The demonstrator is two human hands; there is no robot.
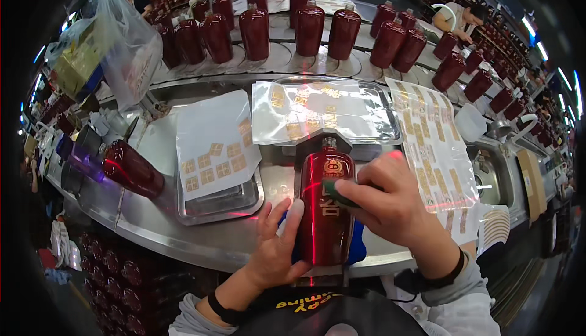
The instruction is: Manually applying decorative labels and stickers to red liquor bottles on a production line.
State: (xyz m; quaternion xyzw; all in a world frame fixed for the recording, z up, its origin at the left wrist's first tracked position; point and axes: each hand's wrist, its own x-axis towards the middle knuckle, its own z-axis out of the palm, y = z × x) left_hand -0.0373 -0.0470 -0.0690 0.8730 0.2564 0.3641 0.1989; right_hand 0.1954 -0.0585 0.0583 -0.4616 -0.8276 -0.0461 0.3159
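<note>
Dark apron (369,313) foremost, a red bottle (323,241) is flanked by spread left hand (276,249), green tool (339,192) pinched by right hand (390,200).

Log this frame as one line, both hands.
left hand: open beside red bottle | right hand: holds dark green piece over bottle's front | nearby: gold-patterned white sheet, metal tray

A shiny metal desk (152,220), its near edge curving, is bearing a dark red bottle (133,168) at the left, a shallow metal tray (224,203) beside it, and a second metal tray (381,119) farther back near the middle. A dark holder (332,133) at centre is supporting a gold-printed bottle (328,238), and a sheet of gold labels (430,147) is lying to the right. Behind, a conveyor (287,65) is carrying upright red bottles (309,29).
</note>
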